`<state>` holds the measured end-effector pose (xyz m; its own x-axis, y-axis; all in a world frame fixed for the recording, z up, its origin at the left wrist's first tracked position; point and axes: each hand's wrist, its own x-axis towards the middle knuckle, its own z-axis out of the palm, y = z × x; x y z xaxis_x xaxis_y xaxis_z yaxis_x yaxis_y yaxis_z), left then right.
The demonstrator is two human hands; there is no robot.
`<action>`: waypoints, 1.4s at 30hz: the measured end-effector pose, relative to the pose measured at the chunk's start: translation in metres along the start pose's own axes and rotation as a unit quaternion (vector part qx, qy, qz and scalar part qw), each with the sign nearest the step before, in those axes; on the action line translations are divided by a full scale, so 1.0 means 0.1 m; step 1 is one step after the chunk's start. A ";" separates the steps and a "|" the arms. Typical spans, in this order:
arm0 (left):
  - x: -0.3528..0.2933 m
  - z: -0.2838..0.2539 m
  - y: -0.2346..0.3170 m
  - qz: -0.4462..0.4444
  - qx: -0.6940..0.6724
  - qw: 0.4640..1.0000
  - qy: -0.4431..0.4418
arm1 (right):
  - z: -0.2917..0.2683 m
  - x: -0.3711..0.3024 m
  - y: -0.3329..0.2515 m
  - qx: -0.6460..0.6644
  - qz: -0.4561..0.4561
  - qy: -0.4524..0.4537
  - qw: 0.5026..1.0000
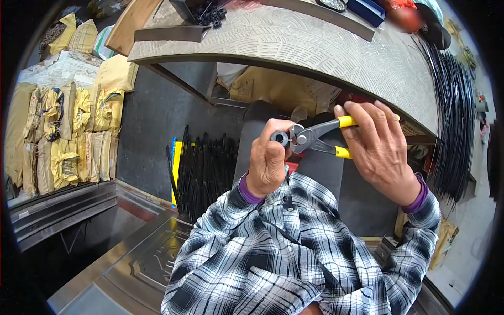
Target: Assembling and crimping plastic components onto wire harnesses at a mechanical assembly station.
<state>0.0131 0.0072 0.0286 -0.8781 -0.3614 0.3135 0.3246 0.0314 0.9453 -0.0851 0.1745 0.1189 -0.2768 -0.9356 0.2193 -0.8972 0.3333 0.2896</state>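
My right hand (379, 149) is closed around the yellow-tipped handles of a pair of end-cutting pliers (317, 133), whose handles stand apart. The metal jaws point left and meet a small dark round piece with a hollow end (280, 138). My left hand (269, 163) grips that piece, thumb and fingers wrapped about it close to the jaws. Whether the jaws bite on something thin at its end is too small to tell. Both hands are above my lap, just on my side of the table's edge.
A pale patterned table (294, 37) curves across the front, with a blue box (366, 11) on it. Long black strands (452, 110) hang over its right end. Black rods (207, 173) stand in a bundle at left, near yellow-brown wrapped packages (68, 136). A metal panel (152, 262) lies lower left.
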 end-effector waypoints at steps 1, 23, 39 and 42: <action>-0.01 -0.01 -0.01 0.006 0.012 1.000 -0.003 | -0.03 0.01 0.01 -0.009 -0.010 -0.016 1.000; -0.01 -0.13 -0.08 -0.010 -0.080 0.981 -0.175 | -0.10 -0.04 0.41 0.666 0.079 -0.380 0.637; -0.08 -0.08 0.05 -0.010 0.040 0.998 -0.038 | 0.05 0.13 0.23 0.518 -0.048 -0.311 0.796; -0.01 -0.35 0.01 0.086 -0.008 0.987 0.136 | 0.28 0.20 0.26 0.349 0.058 -0.093 0.931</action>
<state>0.0264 -0.0255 0.0259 -0.6836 -0.5880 0.4324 0.4683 0.1011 0.8778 -0.1235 0.1612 0.1046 -0.3822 -0.9237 0.0274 -0.8449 0.3373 -0.4152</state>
